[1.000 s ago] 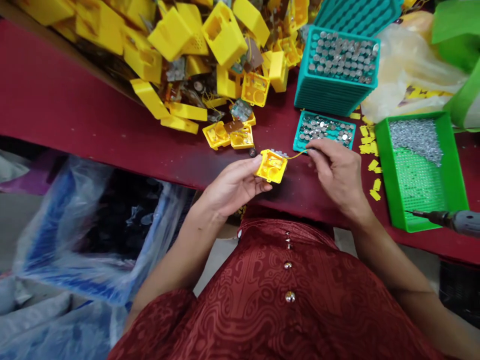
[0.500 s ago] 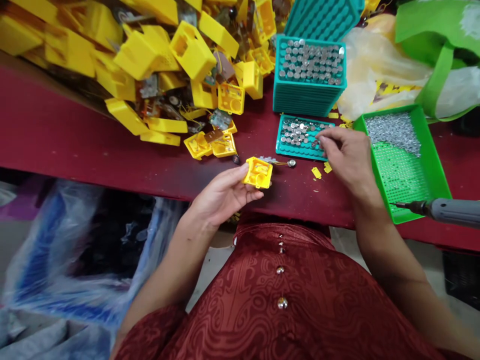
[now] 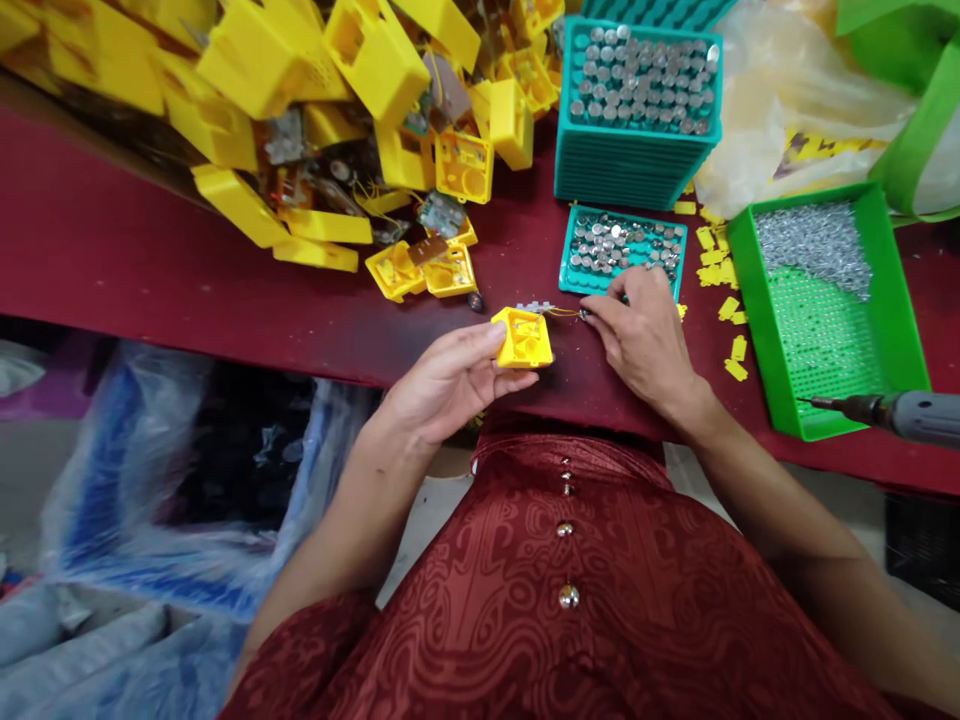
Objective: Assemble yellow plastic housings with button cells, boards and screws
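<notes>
My left hand [image 3: 457, 385] holds a small square yellow plastic housing [image 3: 523, 340] between thumb and fingers, its hollow inside facing up. A grey part [image 3: 533, 307] shows just behind the housing, and thin yellow wires [image 3: 561, 312] run from there to the right. At their end, the thumb and fingers of my right hand [image 3: 646, 335] pinch a small round component [image 3: 583, 314], mostly covered by the fingertips. Just beyond that hand lies a shallow teal tray [image 3: 570, 275] with many round silver pieces, its near right part hidden by the hand.
Farther back is a teal tray stack [image 3: 634, 170], its top layer full of silver discs. Yellow housings [image 3: 379, 75] are heaped at the left. A green basket [image 3: 904, 330] of screws stands right, a screwdriver [image 3: 900, 412] over its edge. Small yellow pieces [image 3: 727, 308] lie beside it.
My right hand has left the teal tray, moving toward me and left, and now pinches the round component on the wires. My left hand still holds the housing, tilted slightly differently.
</notes>
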Action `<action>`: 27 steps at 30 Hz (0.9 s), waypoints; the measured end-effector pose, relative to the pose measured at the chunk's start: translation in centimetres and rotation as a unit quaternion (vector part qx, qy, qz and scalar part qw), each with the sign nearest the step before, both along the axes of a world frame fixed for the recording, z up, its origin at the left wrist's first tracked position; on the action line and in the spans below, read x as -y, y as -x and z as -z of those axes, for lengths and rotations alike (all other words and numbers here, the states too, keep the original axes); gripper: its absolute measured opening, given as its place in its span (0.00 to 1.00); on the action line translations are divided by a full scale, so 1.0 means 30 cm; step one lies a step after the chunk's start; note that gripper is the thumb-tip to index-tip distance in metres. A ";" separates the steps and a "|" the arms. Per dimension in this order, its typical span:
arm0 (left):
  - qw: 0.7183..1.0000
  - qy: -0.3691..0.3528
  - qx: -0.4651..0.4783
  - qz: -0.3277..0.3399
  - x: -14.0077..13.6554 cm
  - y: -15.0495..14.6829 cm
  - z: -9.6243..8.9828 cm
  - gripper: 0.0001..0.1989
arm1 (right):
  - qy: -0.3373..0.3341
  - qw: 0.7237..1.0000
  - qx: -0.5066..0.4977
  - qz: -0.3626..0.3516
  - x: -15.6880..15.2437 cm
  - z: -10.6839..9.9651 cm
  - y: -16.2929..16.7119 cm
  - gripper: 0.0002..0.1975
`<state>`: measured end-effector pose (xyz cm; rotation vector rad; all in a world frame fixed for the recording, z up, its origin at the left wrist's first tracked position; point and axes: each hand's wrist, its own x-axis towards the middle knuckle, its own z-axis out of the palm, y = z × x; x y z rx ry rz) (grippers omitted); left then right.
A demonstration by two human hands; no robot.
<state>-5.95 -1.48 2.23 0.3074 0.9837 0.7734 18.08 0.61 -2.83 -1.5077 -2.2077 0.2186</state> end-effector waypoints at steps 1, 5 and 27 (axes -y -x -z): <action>1.000 -0.004 0.003 0.001 0.003 -0.004 0.001 0.03 | -0.007 1.000 0.002 0.002 0.001 0.007 -0.001 0.11; 1.000 -0.017 0.021 -0.004 0.011 -0.025 0.005 0.04 | -0.037 0.999 -0.010 0.004 0.021 0.018 -0.022 0.11; 0.993 -0.114 -0.011 -0.003 0.066 -0.166 0.069 0.18 | 0.077 0.977 -0.198 -0.021 0.149 -0.154 -0.010 0.07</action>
